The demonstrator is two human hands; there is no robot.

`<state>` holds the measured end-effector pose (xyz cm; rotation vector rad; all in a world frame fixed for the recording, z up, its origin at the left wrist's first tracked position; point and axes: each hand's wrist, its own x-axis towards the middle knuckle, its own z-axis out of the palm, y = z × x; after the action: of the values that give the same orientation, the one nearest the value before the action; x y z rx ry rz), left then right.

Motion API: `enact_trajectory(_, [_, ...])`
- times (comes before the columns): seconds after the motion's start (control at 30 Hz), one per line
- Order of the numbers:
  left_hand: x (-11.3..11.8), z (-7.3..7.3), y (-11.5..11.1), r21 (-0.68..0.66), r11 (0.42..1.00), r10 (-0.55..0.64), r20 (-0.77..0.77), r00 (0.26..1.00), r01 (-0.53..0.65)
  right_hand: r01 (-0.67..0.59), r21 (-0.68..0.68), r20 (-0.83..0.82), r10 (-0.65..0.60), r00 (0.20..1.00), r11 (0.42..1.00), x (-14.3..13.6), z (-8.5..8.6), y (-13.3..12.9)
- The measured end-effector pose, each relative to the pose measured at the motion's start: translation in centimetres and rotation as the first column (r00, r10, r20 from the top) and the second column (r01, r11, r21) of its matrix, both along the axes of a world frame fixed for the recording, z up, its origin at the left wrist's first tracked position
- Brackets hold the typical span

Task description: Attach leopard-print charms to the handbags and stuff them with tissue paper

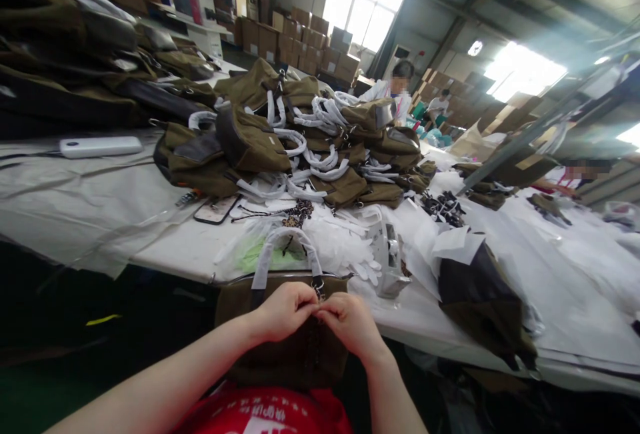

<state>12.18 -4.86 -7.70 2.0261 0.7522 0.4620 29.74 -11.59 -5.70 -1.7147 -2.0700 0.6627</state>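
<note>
An olive-brown handbag (285, 361) rests against my front at the table's edge, its handle (291, 239) wrapped in white and standing up in an arch. My left hand (286, 311) and my right hand (347, 322) meet in front of the bag, just below a metal ring (318, 283) at the handle's base. Both are closed in a pinch, fingertips touching. What they pinch is too small and covered to name. Below the fingers something thin and dark, perhaps a cord or chain, hangs against the bag.
Many similar bags (260, 141) lie heaped across the white-covered table (165, 244). Nearer are a phone (217, 210), patterned cords (299, 213), a tape dispenser (387, 257) and white tags. One bag (483, 301) hangs over the edge at right. Other people work farther off.
</note>
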Motion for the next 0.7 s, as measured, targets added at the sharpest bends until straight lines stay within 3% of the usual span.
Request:
enact_trajectory(0.13, [-0.1, 0.2, 0.1, -0.039, 0.999, 0.031, 0.015, 0.999, -0.03, 0.036, -0.018, -0.059, -0.037, 0.998, 0.999, -0.3, 0.1, 0.3])
enact_trajectory(0.23, [-0.2, 0.4, 0.3, -0.07, 0.988, 0.137, 0.028, 0.99, -0.134, 0.172, -0.054, -0.136, -0.178, 0.975, 0.984, 0.1, 0.0, 0.3])
enact_trajectory(0.3, [-0.4, 0.2, 0.3, -0.136, 0.949, 0.289, 0.007, 0.957, -0.286, 0.299, -0.09, -0.112, -0.308, 0.945, 0.95, 0.4, -0.3, 0.1])
enact_trajectory(0.37, [-0.4, -0.3, 0.2, -0.322, 0.864, 0.388, -0.067, 0.919, -0.388, 0.387, -0.118, -0.045, -0.395, 0.918, 0.914, 0.5, -0.7, -0.2])
enact_trajectory(0.43, [-0.2, -1.0, -0.2, -0.518, 0.76, 0.375, -0.143, 0.916, -0.392, 0.421, -0.144, -0.004, -0.426, 0.905, 0.896, 0.1, -1.3, -0.4])
enact_trajectory(0.5, [0.0, -1.5, -0.7, -0.61, 0.703, 0.343, -0.159, 0.926, -0.365, 0.431, -0.176, -0.004, -0.438, 0.899, 0.885, -0.6, -1.9, -0.5])
enact_trajectory(0.7, [0.8, -2.5, -0.8, -0.642, 0.688, 0.337, -0.129, 0.933, -0.338, 0.417, -0.277, -0.156, -0.469, 0.869, 0.866, -2.4, -4.2, 0.3])
